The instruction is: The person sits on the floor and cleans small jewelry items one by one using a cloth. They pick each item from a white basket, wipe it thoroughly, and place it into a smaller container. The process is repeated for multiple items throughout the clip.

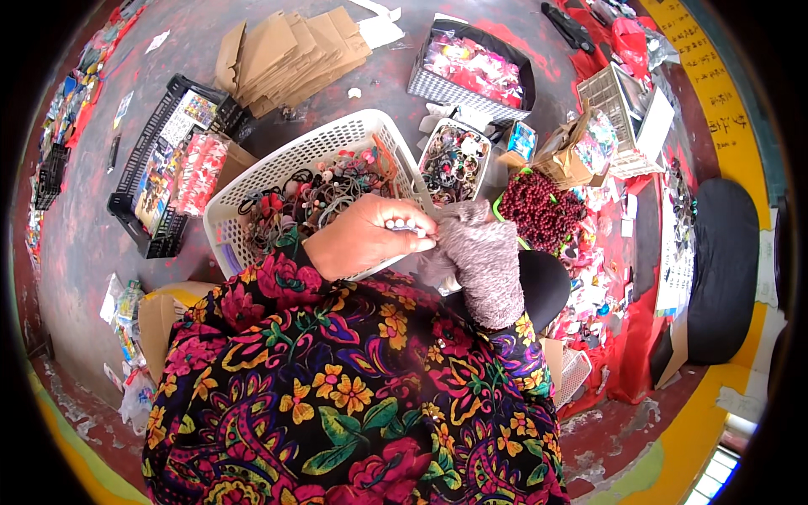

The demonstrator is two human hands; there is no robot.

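Note:
My left hand [370, 234] is closed, thumb and fingers pressed together around several small pale round beads [406, 225]. It hovers over the near right edge of a white perforated basket [324, 128], which is full of tangled hair ties and elastic bands [307, 195]. My right hand [459, 240] meets the left fingertips, but fuzzy grey-brown fabric [492, 286] covers it and its wrist. Its fingers are hidden, so its grip does not show. A smaller white basket [482, 172] of mixed hair ties stands just beyond my hands. Dark red beads [543, 206] fill a green-rimmed container to the right.
Flattened cardboard boxes [295, 59] lie at the far left. A black crate [143, 215] with colourful packages stands left. Farther off is a lined basket [471, 105] of pink packets. An open carton [576, 151] and a beige crate [619, 126] sit at the right.

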